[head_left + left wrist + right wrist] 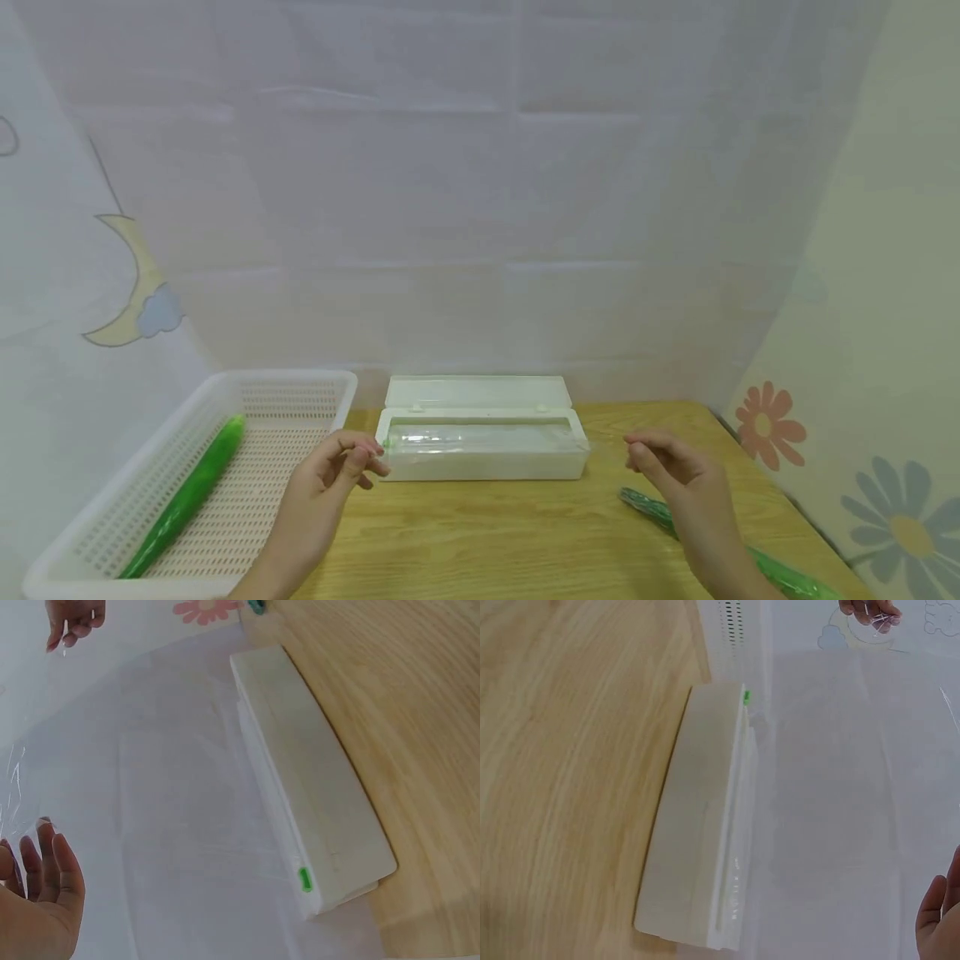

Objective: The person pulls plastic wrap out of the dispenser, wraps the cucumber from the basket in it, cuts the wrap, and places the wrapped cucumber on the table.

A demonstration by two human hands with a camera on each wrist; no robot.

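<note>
A white cling film dispenser box (487, 467) stands on the table with its lid (480, 392) raised, and a shiny clear roll (480, 437) shows inside. To its left, my left hand (318, 487) pinches clear film between thumb and fingers; the film glints (15, 780) beside the fingers in the left wrist view. My right hand (690, 492) is raised to the right of the box, thumb and forefinger pinched together at the film's other side. The sheet between the hands is nearly invisible. A green slider tab (305, 879) sits at one end of the box.
A white perforated basket (337, 383) stands at the left, with a long green cucumber (191, 496) lying in it. Under my right forearm lies a long green vegetable (795, 575) with a darker end. Patterned cloth walls (450, 208) surround the wooden table (465, 542).
</note>
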